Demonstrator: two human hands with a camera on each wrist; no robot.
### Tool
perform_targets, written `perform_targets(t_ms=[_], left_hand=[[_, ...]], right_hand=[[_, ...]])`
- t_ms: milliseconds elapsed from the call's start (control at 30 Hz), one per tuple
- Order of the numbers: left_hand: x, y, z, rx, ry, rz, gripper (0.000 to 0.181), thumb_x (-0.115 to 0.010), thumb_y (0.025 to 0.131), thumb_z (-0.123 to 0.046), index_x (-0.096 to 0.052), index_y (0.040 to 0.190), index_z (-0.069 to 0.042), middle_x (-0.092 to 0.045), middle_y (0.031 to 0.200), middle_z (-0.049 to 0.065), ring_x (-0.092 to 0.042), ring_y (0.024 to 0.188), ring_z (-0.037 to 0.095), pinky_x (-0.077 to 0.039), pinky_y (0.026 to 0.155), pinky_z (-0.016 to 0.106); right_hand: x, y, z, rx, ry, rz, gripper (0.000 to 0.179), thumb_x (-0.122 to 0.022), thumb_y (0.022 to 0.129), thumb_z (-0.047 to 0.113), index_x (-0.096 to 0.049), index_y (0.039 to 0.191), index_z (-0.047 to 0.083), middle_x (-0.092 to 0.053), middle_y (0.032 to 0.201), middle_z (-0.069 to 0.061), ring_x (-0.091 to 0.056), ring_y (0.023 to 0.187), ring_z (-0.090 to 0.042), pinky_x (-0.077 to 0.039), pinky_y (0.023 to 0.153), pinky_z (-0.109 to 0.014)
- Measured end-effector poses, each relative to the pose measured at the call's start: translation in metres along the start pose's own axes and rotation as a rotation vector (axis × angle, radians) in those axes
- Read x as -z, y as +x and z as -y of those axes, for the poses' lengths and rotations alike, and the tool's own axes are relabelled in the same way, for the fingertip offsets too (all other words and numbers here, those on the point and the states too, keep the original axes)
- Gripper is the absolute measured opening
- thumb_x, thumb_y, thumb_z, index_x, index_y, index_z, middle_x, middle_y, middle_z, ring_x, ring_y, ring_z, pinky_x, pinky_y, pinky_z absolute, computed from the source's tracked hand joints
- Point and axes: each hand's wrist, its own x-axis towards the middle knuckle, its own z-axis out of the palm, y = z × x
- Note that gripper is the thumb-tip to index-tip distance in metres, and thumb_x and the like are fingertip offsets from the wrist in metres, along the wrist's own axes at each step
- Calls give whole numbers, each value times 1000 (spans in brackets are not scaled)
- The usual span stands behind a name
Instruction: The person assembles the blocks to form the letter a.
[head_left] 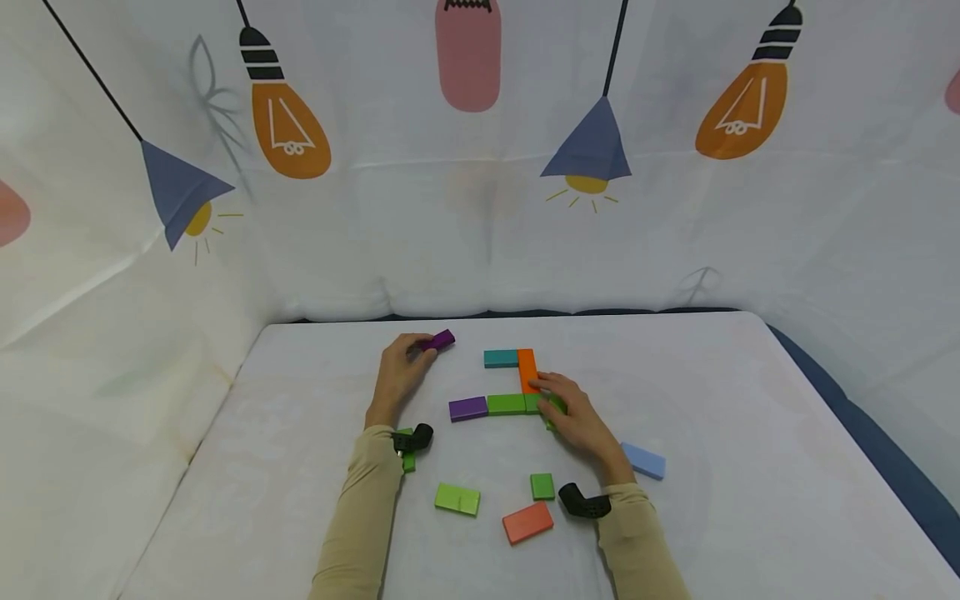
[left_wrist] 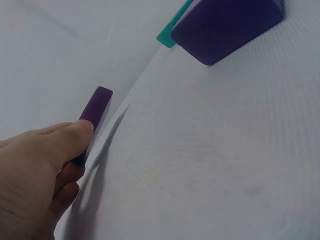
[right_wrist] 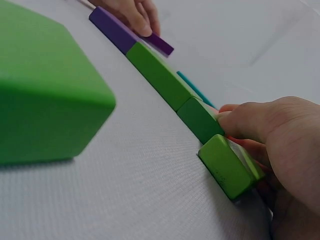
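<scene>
Near the table's far side, my left hand (head_left: 399, 377) pinches a dark purple block (left_wrist: 96, 110) between thumb and fingers, its free end pointing right. A row holds a violet block (head_left: 468, 408), a green block (head_left: 506, 405) and a small darker green block (right_wrist: 199, 120). An orange block (head_left: 527, 368) runs back from that row to a teal block (head_left: 500, 358). My right hand (head_left: 577, 417) rests at the row's right end, fingers by the orange block and thumb at the small green one. Beside it, bright green pieces (right_wrist: 227, 167) are partly hidden by that hand.
Closer to me on the white table (head_left: 750, 467) lie a lime block (head_left: 457, 500), a small green block (head_left: 542, 487) and a coral block (head_left: 528, 522). A light blue block (head_left: 645, 462) is beside the right wrist. Green pieces (head_left: 408, 462) show partly behind the left wrist.
</scene>
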Motion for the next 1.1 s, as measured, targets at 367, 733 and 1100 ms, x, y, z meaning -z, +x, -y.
perform_targets(t_ms=[367, 733, 1100], left_hand=[[0, -1, -4, -37, -27, 69, 30, -69, 86, -19, -65, 116, -13, -64, 116, 7, -58, 109, 23, -44, 99, 40], [-8, 0, 2, -87, -50, 103, 24, -72, 84, -21, -69, 108, -15, -67, 108, 3, -61, 104, 18, -46, 96, 38], [-10, 1, -2, -110, -56, 157, 23, -71, 84, -20, -70, 107, -16, -67, 112, -1, -60, 109, 17, -45, 99, 37]], right_hand=[[0, 0, 0, 7, -10, -3, 38, -55, 95, 15, -54, 133, 9, -41, 146, -16, -27, 139, -39, -19, 111, -62], [-1, -2, 0, -7, -9, 0, 38, -54, 96, 16, -54, 133, 11, -40, 146, -16, -27, 140, -39, -19, 110, -62], [0, 1, 1, -13, -5, 7, 39, -54, 96, 16, -53, 134, 10, -40, 147, -16, -26, 140, -39, -18, 111, -62]])
